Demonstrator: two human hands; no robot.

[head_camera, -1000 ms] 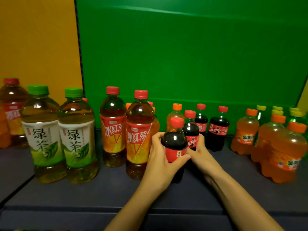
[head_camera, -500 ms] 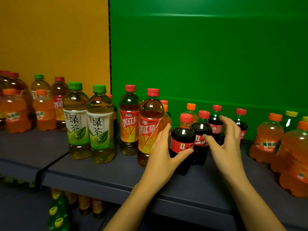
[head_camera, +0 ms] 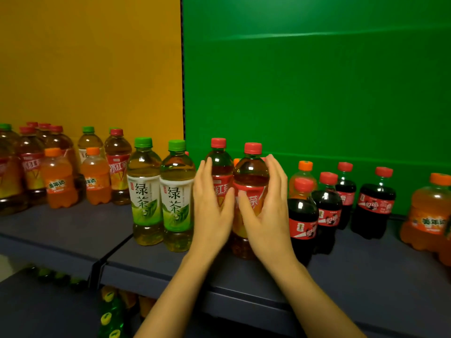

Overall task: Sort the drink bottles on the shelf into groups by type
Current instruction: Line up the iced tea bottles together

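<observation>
Two tall iced tea bottles with red caps stand at the middle of the shelf. My right hand [head_camera: 266, 211] wraps the front iced tea bottle [head_camera: 251, 176], fingers along its right side and thumb across the label. My left hand [head_camera: 212, 208] is held upright with straight fingers in front of the rear iced tea bottle [head_camera: 219, 164], its thumb by the front bottle's left side. Two green tea bottles [head_camera: 144, 191] stand just left of my hands. Several small cola bottles [head_camera: 328, 211] stand just to the right.
Small orange soda bottles stand at the far right [head_camera: 429, 215] and mixed among more iced tea bottles at the far left [head_camera: 58, 181]. The dark shelf [head_camera: 73, 228] has a seam left of centre. A lower shelf holds green bottles with yellow caps [head_camera: 109, 313].
Both hands left the front cola bottle and moved left to the iced tea bottles. The view has swung left, showing more of the left shelf.
</observation>
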